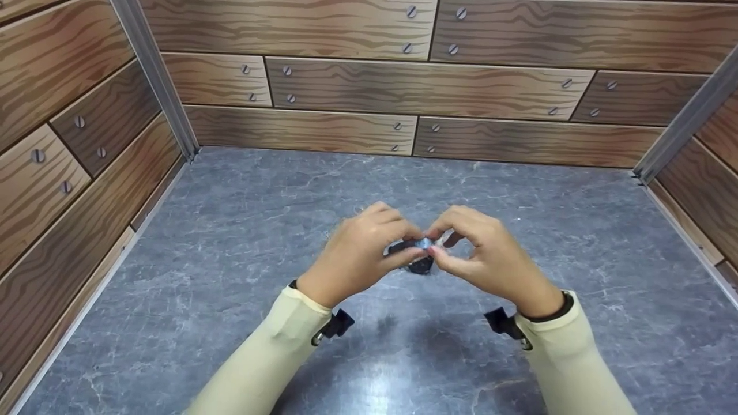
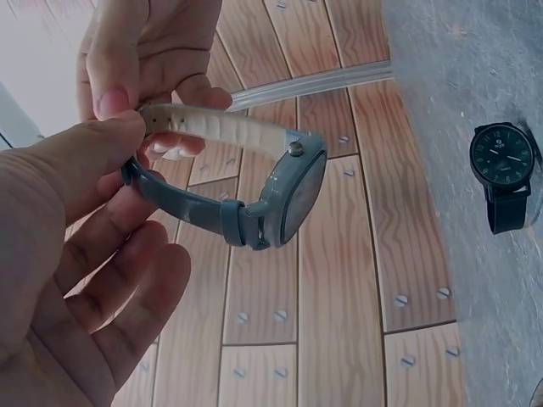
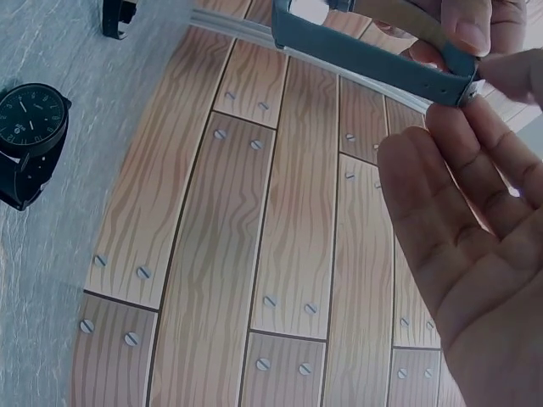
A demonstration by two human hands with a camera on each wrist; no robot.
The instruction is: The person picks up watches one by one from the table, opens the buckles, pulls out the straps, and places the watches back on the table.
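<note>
Both hands hold one wristwatch (image 2: 293, 191) up above the table, its strap bent round into a loop. The strap (image 2: 182, 202) is dark blue-grey outside and pale inside, with a small crown on the case. My left hand (image 1: 369, 248) pinches the strap between thumb and fingers. Opposite it, my right hand (image 1: 481, 248) pinches the strap's end by the buckle (image 3: 469, 91), thumb and index fingertip together; its other fingers extend loosely in the right wrist view. Below lies a black wristwatch (image 2: 502, 157) with a dark dial, face up, partly hidden by the hands in the head view.
A grey marbled tabletop (image 1: 259, 190) lies under the hands. Wood-patterned panels (image 1: 346, 86) wall it at the back and sides, with metal posts (image 1: 164, 80) at the corners. Another black strap-like piece (image 3: 119, 17) shows at the top of the right wrist view.
</note>
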